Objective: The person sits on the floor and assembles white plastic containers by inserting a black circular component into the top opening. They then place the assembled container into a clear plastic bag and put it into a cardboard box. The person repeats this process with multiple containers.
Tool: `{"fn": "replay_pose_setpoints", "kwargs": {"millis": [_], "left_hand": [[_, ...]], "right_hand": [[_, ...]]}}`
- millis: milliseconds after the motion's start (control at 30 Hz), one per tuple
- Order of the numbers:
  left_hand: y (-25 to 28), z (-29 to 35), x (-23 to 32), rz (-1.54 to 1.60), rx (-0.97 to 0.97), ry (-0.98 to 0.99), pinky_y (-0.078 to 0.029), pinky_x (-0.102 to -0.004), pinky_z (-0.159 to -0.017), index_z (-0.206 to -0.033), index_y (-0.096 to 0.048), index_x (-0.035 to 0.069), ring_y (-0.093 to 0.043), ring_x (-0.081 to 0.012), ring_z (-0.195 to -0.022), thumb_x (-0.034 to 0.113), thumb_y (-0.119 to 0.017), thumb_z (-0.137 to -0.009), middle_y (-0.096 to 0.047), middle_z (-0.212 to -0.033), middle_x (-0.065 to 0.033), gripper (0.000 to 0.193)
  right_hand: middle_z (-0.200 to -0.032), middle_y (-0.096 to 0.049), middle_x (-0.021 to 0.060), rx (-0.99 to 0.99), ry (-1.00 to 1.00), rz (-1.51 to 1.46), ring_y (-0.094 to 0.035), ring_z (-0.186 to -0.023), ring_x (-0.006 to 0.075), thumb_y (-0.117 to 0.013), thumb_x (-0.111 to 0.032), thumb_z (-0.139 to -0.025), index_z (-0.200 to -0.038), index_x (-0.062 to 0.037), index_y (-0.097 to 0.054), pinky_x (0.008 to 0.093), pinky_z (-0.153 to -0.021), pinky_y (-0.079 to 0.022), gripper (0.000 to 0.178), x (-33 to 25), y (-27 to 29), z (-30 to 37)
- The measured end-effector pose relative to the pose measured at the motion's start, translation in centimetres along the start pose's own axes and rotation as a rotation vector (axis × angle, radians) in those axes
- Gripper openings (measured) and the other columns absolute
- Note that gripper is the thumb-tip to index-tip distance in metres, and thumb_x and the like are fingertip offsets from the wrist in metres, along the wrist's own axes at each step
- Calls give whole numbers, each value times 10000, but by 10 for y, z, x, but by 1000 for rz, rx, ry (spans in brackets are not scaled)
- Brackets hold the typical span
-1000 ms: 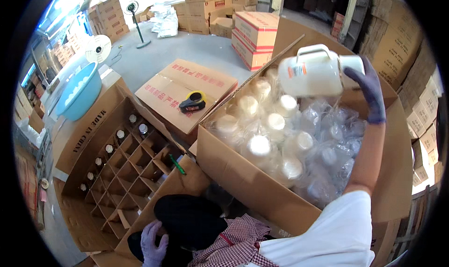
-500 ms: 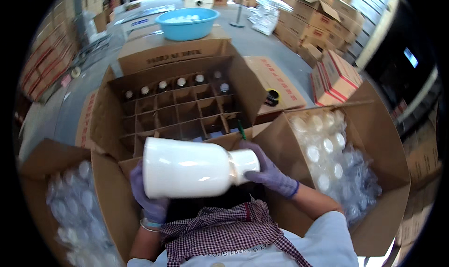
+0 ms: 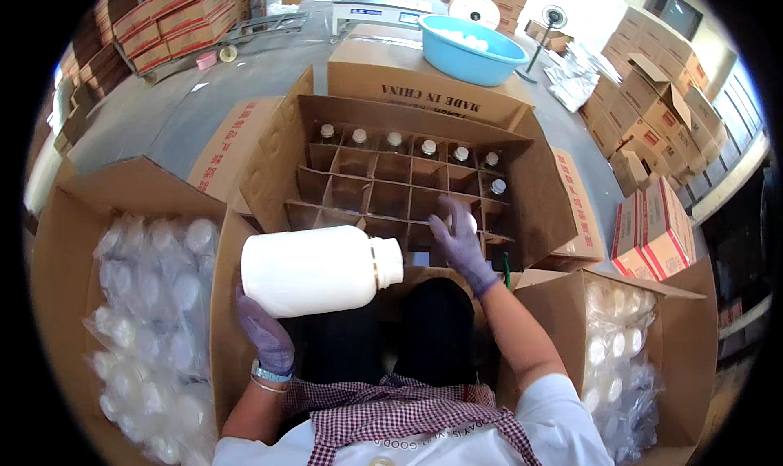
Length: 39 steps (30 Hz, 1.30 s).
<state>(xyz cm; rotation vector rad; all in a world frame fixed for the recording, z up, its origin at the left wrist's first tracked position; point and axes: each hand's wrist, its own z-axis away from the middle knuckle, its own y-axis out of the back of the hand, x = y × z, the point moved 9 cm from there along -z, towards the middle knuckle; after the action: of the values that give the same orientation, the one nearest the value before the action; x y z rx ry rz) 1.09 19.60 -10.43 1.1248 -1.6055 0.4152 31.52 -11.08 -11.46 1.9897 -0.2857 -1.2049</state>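
A large white bottle (image 3: 310,270) lies sideways above my lap, its neck pointing right with a thin gold ring. My left hand (image 3: 265,333), in a purple glove, is closed on the bottle's base and lower side. To the right, my gloved right hand (image 3: 461,242) hovers over the near part of a divided carton (image 3: 538,213). Its thumb and forefinger are apart. A small white piece (image 3: 472,223), apparently a cap, shows at its far edge, mostly hidden by the fingers. Several capped bottles (image 3: 395,139) stand in the carton's far compartments.
Open cartons flank me: the left one (image 3: 73,246) and the right one (image 3: 685,335) hold white pieces in clear plastic bags. A blue basin (image 3: 481,62) of white pieces sits on a box beyond. Stacked cartons (image 3: 644,115), a fan (image 3: 554,17) and a trolley (image 3: 261,30) stand farther back.
My right hand has left the bottle's neck and moved right, over the divided carton. A wider white cap is gone from the bottle's end. The view has turned left.
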Motion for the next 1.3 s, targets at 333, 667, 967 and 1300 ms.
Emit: {"fn": "replay_pose_setpoints", "kwargs": {"millis": [333, 667, 967, 1300], "left_hand": [[-66, 8, 39, 425, -450, 290, -456, -393, -984, -1269, -534, -44, -616, -294, -1114, 422, -206, -1084, -626, -1214, -246, 599], [-76, 25, 62, 235, -350, 31, -460, -367, -925, -1232, -560, -46, -610, -258, -988, 431, -197, -1085, -643, -1135, -193, 617], [-209, -106, 6, -381, -352, -302, -495, -455, -789, -1100, -659, 56, -626, -343, -891, 385, -579, -961, -656, -938, -172, 366], [-385, -77, 124, -967, -694, -910, -466, -457, -816, -984, -666, 60, -607, -317, -987, 600, -672, -806, -632, -1052, -150, 568]], "right_hand": [[-1326, -471, 182, -89, 400, -257, -490, -1207, 332, -596, -501, -948, -1480, -74, -305, 439, -1015, -409, 741, -157, 55, 100], [-1262, -559, 124, -332, -414, -735, -610, -1049, 250, -685, -288, -898, -1415, -98, -424, 411, -901, -515, 609, -100, 54, 161], [-1237, -507, 202, 373, 292, -13, -550, -1090, 355, -787, -41, -643, -1238, -119, -507, 429, -939, -461, 662, -90, 132, 212], [-1103, -535, 168, 702, 10, -412, -548, -1021, 329, -852, -201, -631, -1250, -49, -408, 438, -878, -457, 777, -32, 113, 269]]}}
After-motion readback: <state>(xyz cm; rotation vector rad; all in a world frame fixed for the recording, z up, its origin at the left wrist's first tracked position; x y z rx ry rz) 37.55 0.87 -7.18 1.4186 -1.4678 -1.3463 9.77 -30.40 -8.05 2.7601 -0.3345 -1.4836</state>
